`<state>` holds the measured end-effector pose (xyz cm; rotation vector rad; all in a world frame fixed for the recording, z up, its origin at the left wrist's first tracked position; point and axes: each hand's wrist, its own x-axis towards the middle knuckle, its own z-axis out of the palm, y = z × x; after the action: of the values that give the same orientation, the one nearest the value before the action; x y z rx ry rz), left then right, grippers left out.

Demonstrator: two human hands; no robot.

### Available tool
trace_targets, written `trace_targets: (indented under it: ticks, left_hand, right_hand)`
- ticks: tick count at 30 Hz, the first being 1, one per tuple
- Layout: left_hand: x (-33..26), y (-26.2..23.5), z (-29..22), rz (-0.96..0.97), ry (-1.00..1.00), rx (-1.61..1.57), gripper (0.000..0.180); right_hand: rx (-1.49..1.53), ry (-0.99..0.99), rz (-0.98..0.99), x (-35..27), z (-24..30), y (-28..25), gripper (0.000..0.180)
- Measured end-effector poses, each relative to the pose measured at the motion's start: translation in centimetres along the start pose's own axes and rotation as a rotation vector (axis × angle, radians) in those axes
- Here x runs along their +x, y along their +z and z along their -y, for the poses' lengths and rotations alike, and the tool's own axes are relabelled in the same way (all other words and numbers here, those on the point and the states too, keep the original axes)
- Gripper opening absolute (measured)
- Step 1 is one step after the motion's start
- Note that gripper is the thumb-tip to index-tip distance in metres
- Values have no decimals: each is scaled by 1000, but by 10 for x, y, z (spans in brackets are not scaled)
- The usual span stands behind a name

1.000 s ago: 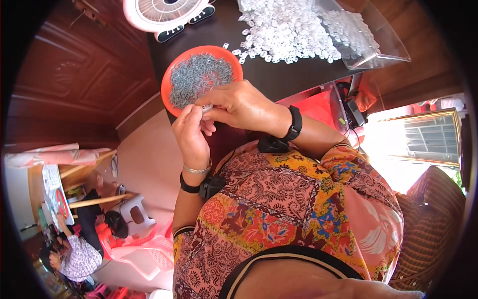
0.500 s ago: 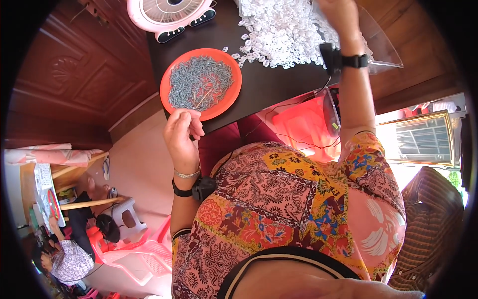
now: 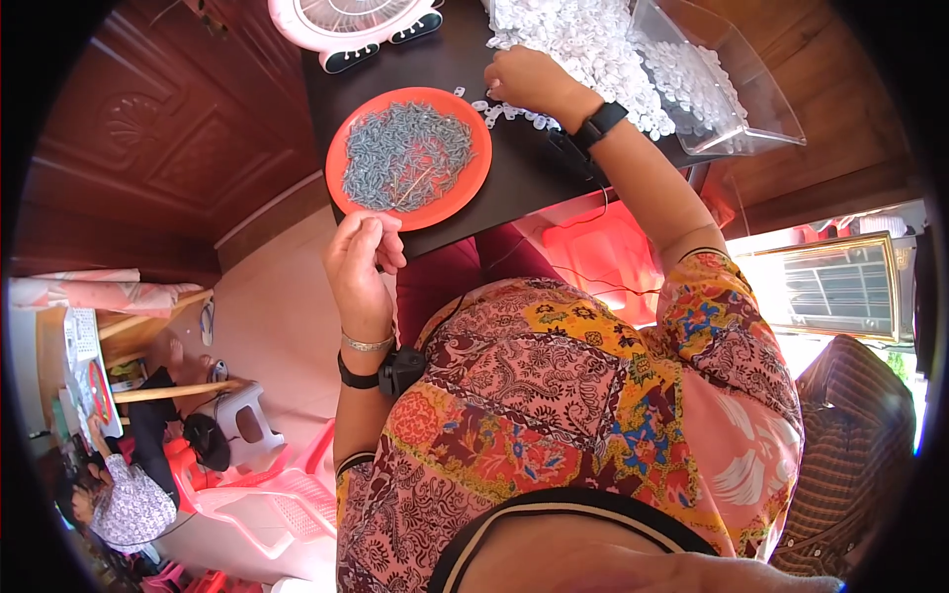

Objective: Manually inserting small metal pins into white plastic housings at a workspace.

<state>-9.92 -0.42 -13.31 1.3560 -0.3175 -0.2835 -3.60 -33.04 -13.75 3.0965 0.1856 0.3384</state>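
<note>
My left hand [image 3: 362, 262] is at the near rim of an orange-red plate [image 3: 480, 158], its thumb and fingers curled together in a pinch. What they hold, if anything, is hidden. Small grey screw-like pieces [image 3: 390, 138] cover much of the plate, and a thin tan stick [image 3: 413, 186] lies on them. My right hand [image 3: 539, 81] is at the left edge of a heap of small white plastic pieces [image 3: 628, 89], right of the plate. Its fingers are bent and pressed together; I cannot make out anything in them.
A clear plastic scoop-like tray [image 3: 766, 114] with more white pieces lies at the right of the dark table [image 3: 474, 212]. A pink fan [image 3: 356, 30] stands at the back left. Thin cables hang below the table's near edge. Another person [image 3: 138, 504] sits far left, near pink chairs [image 3: 282, 504].
My right hand has come left and nearer, from beside the clear tray to the left edge of the white heap. My left hand stays almost still by the plate.
</note>
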Motion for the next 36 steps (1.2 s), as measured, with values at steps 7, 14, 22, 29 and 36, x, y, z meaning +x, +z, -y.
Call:
trace_targets:
  ticks: [7,14,22,29,36]
  left_hand:
    - [2,1,0,22,-5,-15,23]
    - [6,0,3,58,-21,-40,23]
    - [12,10,6,159,-54,70,22]
    - [10,16,8,222,-117,91,24]
    - [7,7,10,208,-135,47,21]
  right_hand:
    - [162,89,115,8,-7,-1,14]
    - [315,126,-78,4,-15,-8,19]
    - [1116,119,-61,-38,58,-44,13]
    - [912,-240,-189,-64,128,-49,8]
    - [973,-305,-152,-58,135,-50,12]
